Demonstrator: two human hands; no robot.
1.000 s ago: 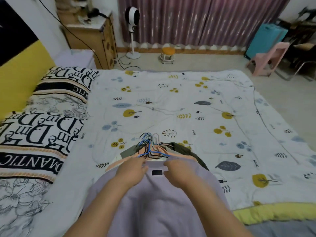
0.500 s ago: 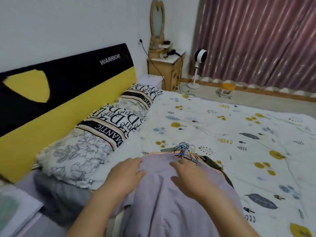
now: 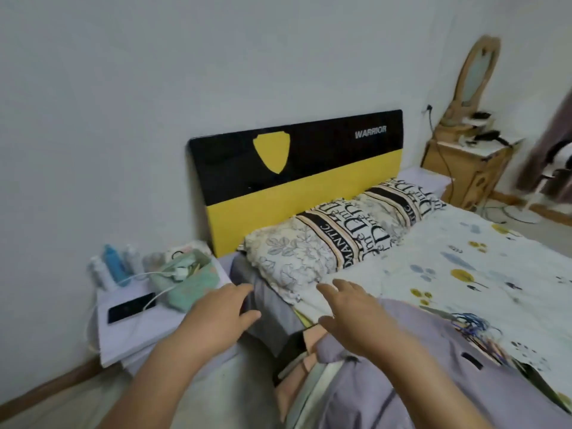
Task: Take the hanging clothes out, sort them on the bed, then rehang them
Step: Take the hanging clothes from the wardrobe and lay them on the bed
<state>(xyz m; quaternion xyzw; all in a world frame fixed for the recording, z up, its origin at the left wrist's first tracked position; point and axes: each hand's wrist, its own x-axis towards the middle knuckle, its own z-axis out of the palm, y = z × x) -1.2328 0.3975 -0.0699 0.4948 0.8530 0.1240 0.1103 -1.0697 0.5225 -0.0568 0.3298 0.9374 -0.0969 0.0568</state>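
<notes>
Lilac fabric of the top garment (image 3: 418, 376) lies under my right hand (image 3: 356, 317), whose fingers are spread and loose, gripping nothing; whether the palm touches the cloth I cannot tell. My left hand (image 3: 216, 317) hangs off the bed's edge, fingers relaxed and apart, holding nothing. The pile of clothes (image 3: 309, 360) lies on the near corner of the bed (image 3: 464, 243), peach and dark layers showing beneath the lilac one; the frame's lower edge cuts it off. A bundle of hangers (image 3: 473, 326), blue wires among them, lies at the pile's far end, blurred. A small dark label on the lilac garment is unreadable. Two pillows (image 3: 340, 236) at the head carry lettering, of which "ANTIC" is legible. The headboard (image 3: 294, 168), black over yellow, reads "WARRIOR". On the bedside worktop (image 3: 123, 339) to the left: a dark phone (image 3: 130, 306), a green case (image 3: 185, 283) and bottles (image 3: 111, 267), labels unreadable.
</notes>
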